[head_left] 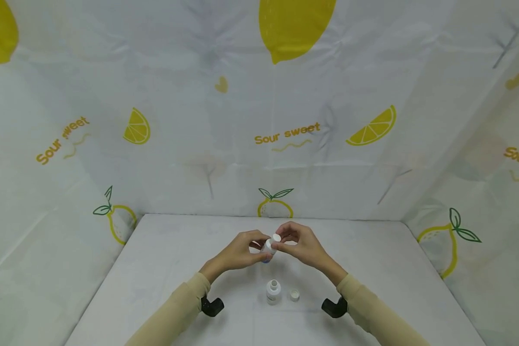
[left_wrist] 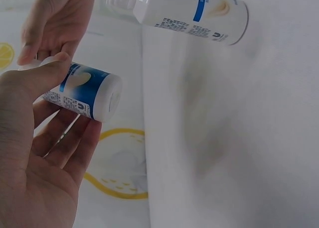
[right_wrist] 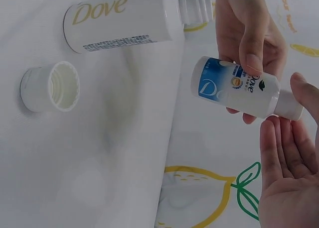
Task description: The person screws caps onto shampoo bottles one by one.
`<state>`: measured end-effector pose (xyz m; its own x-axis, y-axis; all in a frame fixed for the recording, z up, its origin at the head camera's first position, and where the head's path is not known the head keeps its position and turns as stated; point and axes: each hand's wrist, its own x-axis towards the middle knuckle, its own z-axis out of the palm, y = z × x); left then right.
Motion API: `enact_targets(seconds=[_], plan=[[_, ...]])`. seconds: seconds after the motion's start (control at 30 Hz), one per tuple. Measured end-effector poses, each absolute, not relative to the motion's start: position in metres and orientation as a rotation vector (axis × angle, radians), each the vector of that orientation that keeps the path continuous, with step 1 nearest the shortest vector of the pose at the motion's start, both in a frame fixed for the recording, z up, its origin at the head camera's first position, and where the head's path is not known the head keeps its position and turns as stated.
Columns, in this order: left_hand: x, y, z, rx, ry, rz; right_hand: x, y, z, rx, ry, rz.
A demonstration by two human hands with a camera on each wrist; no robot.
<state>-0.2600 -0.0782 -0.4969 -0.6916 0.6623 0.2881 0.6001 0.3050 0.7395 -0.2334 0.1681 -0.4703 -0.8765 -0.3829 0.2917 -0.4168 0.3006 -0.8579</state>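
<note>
Above the table my left hand (head_left: 243,250) grips a small white and blue Dove bottle (right_wrist: 234,86) round its body, tilted with the base towards the left hand. My right hand (head_left: 303,245) pinches the white cap (right_wrist: 288,105) at the bottle's top between thumb and fingers. The cap sits on the bottle's neck. Nearer to me, a second white Dove bottle (head_left: 273,293) stands upright on the table with its threaded neck bare. Just right of it lies a loose white cap (head_left: 294,294), its hollow side facing up.
The white-covered table (head_left: 164,278) ends at a back wall hung with lemon-printed cloth (head_left: 238,168). Similar cloth covers both sides. A black wrist-camera mount (head_left: 212,306) hangs under the left sleeve, and another black mount (head_left: 335,307) under the right.
</note>
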Motion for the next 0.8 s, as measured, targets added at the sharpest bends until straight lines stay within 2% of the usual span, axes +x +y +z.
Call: enact_targets(seconds=[0.43, 0.8], plan=[[-0.259, -0.079, -0.494, 1.210, 2.450, 1.346, -0.247, 0.193, -0.465, 1.044, -2.496, 1.974], [-0.258, -0.080, -0.493, 1.227, 2.388, 1.329, -0.254, 0.197, -0.466, 1.263, -2.510, 2.025]])
